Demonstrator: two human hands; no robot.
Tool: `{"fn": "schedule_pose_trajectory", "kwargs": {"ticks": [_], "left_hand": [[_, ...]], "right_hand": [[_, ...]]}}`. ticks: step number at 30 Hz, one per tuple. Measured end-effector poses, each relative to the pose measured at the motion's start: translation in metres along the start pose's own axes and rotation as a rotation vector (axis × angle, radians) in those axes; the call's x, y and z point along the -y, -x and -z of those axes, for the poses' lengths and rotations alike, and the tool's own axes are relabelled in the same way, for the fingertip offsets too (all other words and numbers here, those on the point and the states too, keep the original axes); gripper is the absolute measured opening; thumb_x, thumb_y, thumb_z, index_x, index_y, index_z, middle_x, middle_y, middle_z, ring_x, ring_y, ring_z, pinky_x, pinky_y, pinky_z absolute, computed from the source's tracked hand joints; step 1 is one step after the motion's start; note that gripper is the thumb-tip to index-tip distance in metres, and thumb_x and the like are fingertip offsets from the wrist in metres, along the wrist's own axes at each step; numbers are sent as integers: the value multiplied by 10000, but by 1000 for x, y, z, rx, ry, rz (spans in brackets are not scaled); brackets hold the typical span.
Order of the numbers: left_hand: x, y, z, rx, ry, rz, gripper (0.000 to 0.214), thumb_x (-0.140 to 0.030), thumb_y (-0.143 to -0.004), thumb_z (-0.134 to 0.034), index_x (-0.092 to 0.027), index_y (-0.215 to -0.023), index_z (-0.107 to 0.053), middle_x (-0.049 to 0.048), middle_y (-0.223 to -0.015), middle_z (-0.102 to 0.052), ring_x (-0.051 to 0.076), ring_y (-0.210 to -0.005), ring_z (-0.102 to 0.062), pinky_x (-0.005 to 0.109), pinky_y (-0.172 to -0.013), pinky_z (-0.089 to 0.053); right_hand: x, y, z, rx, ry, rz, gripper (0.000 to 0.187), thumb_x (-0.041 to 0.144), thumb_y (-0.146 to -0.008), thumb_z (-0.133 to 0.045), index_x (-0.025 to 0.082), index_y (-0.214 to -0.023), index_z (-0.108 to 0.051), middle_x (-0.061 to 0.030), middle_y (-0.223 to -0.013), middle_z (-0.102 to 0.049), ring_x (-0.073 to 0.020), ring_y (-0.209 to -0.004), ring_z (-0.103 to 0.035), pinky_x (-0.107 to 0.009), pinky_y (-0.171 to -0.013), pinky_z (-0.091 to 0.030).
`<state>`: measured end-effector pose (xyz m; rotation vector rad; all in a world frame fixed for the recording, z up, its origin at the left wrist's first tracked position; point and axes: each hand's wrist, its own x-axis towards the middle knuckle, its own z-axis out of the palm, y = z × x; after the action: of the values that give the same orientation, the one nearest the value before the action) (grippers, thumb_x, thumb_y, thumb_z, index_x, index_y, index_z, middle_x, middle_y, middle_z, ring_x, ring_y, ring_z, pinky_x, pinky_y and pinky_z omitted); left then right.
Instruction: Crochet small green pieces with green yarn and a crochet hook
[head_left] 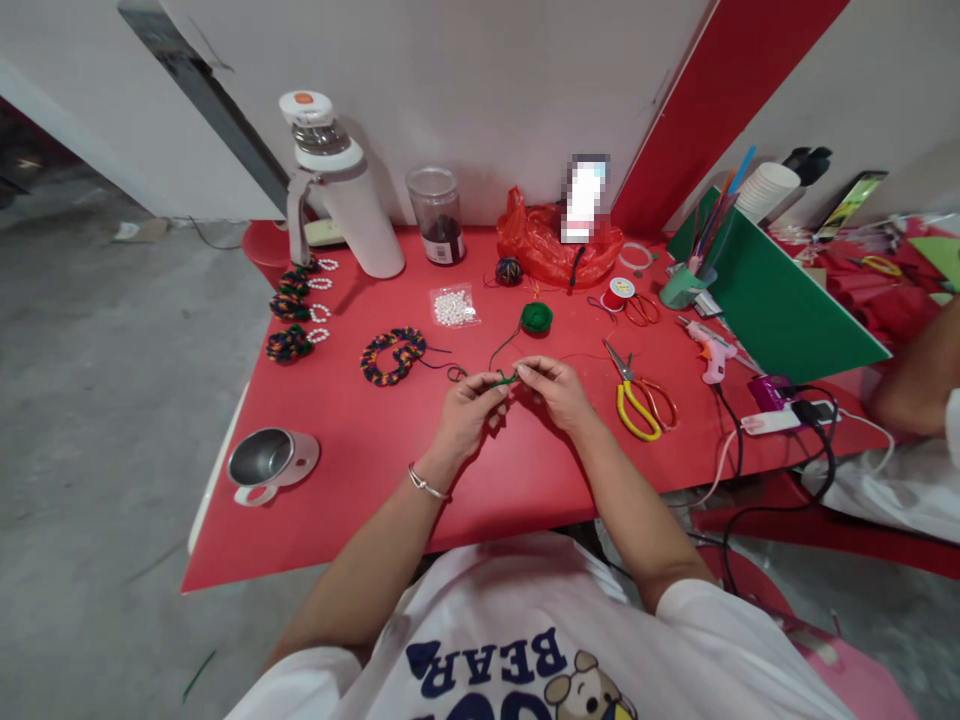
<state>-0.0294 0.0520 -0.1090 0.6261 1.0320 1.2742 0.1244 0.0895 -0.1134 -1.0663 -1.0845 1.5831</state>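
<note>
Red tabletop [337, 520] set against a white wall [487, 80], grey concrete floor [90, 400] to the left. Over its middle, left hand [469, 405] and right hand [559, 390] drawn close together, fingertips of both pinching a short length of green yarn [504, 379], strand trailing back to a small green ball [536, 318]. Farther out: multicoloured crocheted ring [394, 355] to the left, bag of white beads [454, 307] behind it, yellow-handled scissors [637, 400] and pink glue gun [712, 356] to the right, steel mug [262, 460] near the front-left edge.

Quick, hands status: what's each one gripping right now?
Left hand: closed, fingertips pinching the green cord.
Right hand: closed, pinching the same green cord from the other side.
</note>
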Motion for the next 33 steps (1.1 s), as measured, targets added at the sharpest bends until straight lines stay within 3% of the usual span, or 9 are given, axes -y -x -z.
{"fn": "schedule_pose_trajectory", "kwargs": {"ticks": [9, 13, 19, 25, 33], "left_hand": [[-4, 2, 1, 80, 41, 85, 389, -323, -571, -908, -165, -832, -667, -20, -575, -644, 95, -414, -523, 192, -342, -375], [-6, 2, 2, 83, 81, 102, 375, -299, -560, -910, -162, -816, -672, -9, -635, -668, 88, -456, -545, 177, -354, -356], [-8, 1, 3, 64, 126, 128, 378, -281, -554, -922, -164, -815, -675, -16, -638, -655, 83, -480, -556, 163, -371, -327], [-5, 0, 4, 52, 88, 81, 382, -302, -558, -923, -166, -823, -684, -16, -636, -654, 81, -459, -539, 178, -369, -350], [-4, 0, 2, 38, 63, 45, 398, -324, -544, -940, -148, -830, -727, -6, -602, -659, 81, -445, -530, 176, -363, -370]], "right_hand": [[-1, -1, -3, -9, 60, 82, 302, 420, -690, -869, 227, -866, -717, 27, -811, -684, -120, -753, -601, -266, -738, -489], [2, 2, -2, -9, 113, 114, 247, 388, -725, -845, 232, -817, -676, 36, -769, -649, -117, -716, -582, -261, -695, -474], [8, 8, -1, 71, 125, 104, 188, 357, -753, -787, 233, -892, -761, 3, -815, -693, -127, -691, -578, -252, -597, -439], [11, 10, -4, 71, 195, 129, 240, 461, -803, -768, 235, -880, -781, -13, -817, -715, -155, -735, -614, -267, -613, -462], [2, 2, 1, -2, 311, 310, 145, 403, -872, -734, 267, -853, -782, -24, -937, -758, -177, -920, -690, -337, -884, -518]]}}
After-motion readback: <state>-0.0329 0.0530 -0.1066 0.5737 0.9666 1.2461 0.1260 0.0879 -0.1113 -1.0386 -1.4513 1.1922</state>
